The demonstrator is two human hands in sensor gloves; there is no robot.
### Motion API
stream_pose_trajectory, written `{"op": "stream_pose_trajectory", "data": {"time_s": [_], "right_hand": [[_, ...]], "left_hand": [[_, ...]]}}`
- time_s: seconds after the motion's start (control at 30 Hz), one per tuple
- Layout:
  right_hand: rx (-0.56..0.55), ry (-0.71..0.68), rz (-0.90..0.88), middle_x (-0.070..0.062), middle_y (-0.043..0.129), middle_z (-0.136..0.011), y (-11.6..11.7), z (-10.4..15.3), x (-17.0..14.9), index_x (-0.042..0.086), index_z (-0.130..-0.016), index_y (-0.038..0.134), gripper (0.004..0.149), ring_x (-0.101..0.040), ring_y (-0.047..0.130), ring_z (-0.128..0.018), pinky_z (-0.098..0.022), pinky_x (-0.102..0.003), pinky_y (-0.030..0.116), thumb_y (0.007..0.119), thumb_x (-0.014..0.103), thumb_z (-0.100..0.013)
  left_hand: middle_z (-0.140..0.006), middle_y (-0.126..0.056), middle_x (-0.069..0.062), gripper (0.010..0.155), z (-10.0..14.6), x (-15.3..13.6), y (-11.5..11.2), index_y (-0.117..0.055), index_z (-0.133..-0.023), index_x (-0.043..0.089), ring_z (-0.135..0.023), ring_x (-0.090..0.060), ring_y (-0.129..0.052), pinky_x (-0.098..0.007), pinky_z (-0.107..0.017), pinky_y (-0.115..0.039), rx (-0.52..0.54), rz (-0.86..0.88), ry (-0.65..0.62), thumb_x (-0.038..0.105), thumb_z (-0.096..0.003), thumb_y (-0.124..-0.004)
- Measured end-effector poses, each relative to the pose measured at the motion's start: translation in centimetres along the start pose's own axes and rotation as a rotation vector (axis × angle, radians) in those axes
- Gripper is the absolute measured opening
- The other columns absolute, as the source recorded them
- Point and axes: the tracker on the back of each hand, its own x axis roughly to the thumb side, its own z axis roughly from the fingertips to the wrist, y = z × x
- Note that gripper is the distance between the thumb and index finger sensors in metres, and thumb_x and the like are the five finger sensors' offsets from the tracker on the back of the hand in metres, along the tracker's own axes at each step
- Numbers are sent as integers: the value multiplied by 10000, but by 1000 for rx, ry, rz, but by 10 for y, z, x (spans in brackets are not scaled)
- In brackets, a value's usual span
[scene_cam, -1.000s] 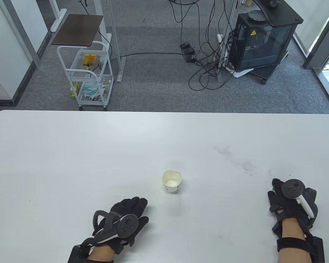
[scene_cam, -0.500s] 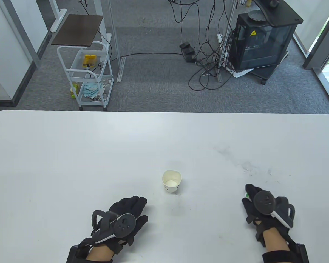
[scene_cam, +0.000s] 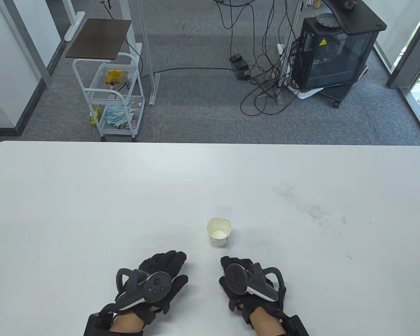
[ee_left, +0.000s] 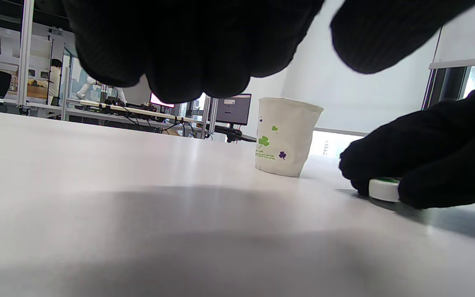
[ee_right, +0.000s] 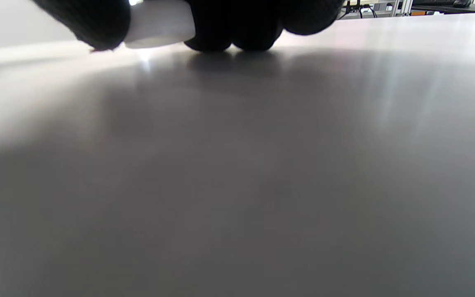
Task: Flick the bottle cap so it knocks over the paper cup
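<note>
Left hand (scene_cam: 161, 276) rests palm-down on the worktop (scene_cam: 91, 196), fingers loosely together, holding nothing; probably parked clear of the shot line. Paper cup (scene_cam: 219, 231) stands upright just ahead of and between both hands, not yet knocked over. Right hand (scene_cam: 246, 280) sits low on the worktop, fingertips (ee_left: 423, 194) pinching the white, green-topped bottle cap (ee_left: 384, 188) flat on the surface; likely positioning it short of the cup for a flick.

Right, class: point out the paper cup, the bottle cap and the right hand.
paper cup (ee_left: 285, 138), left wrist view, printed side wall.
bottle cap (ee_left: 383, 188), left wrist view, white side rim.
right hand (scene_cam: 246, 285), table view, back of hand.
</note>
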Motion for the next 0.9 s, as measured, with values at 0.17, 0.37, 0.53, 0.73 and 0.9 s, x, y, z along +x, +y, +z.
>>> {"op": "stream_pose_trajectory", "data": {"time_s": [0.17,0.37,0.53,0.73,0.9], "right_hand": [[27,7,46,-35,571,-1074,2,-4,6,246,-1104,421,636,-310,595,-981,-744,-485,560,722,507,-608],[-14,-6,-126,-49,563,-1104,-2,15,-14,243,-1113,411,674,-329,588,-1013,-743,-507,564,714,543,-591],[-69,112,-287,-73,683,-1041,-2,30,-37,227,-1060,565,559,-339,666,-969,-713,-524,596,767,429,-580],[42,67,-413,-124,505,-1120,9,30,-27,234,-841,697,354,-380,427,-1057,-770,-567,401,793,451,-578],[96,26,-423,-137,377,-1149,13,25,-16,208,-830,728,321,-392,290,-1078,-785,-551,308,790,425,-601]], "left_hand": [[-1067,-750,-23,662,0,-4,1,-613,-1047,314,-902,-291,-857,-481,-648,-759,3,11,18,636,-473,-682],[-1071,-745,-24,664,0,-6,-1,-608,-1048,317,-904,-290,-854,-481,-649,-758,-11,4,38,638,-471,-681],[-1069,-748,-24,661,-1,-5,-3,-611,-1048,316,-905,-290,-854,-481,-651,-758,-22,-3,31,633,-473,-681],[-1067,-749,-21,662,0,-4,-4,-608,-1049,316,-902,-289,-857,-480,-649,-761,-24,-11,26,636,-473,-678],[-1068,-749,-21,662,-1,-5,-5,-608,-1049,317,-903,-288,-856,-480,-650,-760,-33,-9,33,635,-473,-679]]}}
